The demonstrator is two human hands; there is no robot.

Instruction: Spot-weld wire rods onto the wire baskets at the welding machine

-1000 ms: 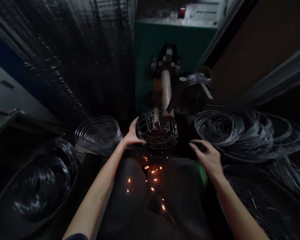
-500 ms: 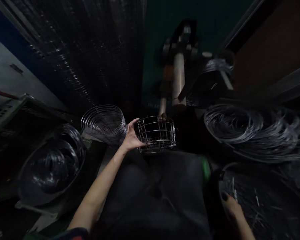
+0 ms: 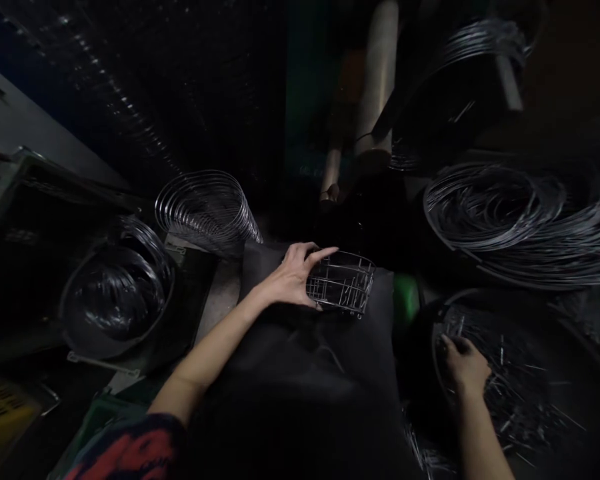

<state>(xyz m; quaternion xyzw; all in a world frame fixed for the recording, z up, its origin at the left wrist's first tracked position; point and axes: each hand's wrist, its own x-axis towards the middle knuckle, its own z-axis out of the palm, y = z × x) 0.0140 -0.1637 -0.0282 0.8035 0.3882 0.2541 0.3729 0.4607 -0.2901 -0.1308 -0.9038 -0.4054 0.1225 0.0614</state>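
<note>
My left hand [image 3: 296, 275] is wrapped round the left side of a small round wire basket [image 3: 347, 283], with the thumb along its lower edge and a finger over the top rim. The basket sits over the dark cloth [image 3: 310, 353] across my lap. On the right, my right hand [image 3: 465, 365] is at the near left side of a wide black tub [image 3: 443, 310] that holds many short wire pieces [image 3: 520, 380]. Its fingers are curled together; whatever is between them is too dark to make out.
A stack of wire rings [image 3: 205, 207] stands beyond my left hand. Left of it is a tub [image 3: 67, 320] of wire coils. Large coils of wire [image 3: 495, 207] lie at the right. A metal pipe [image 3: 377, 80] of a machine rises ahead. A yellow crate [image 3: 5, 413] is at lower left.
The view has tilted downward. My left hand has brought the wire basket nearer, over the cloth, with its grip turned. My right hand remains at the tub, its fingers now more plainly seen curled.
</note>
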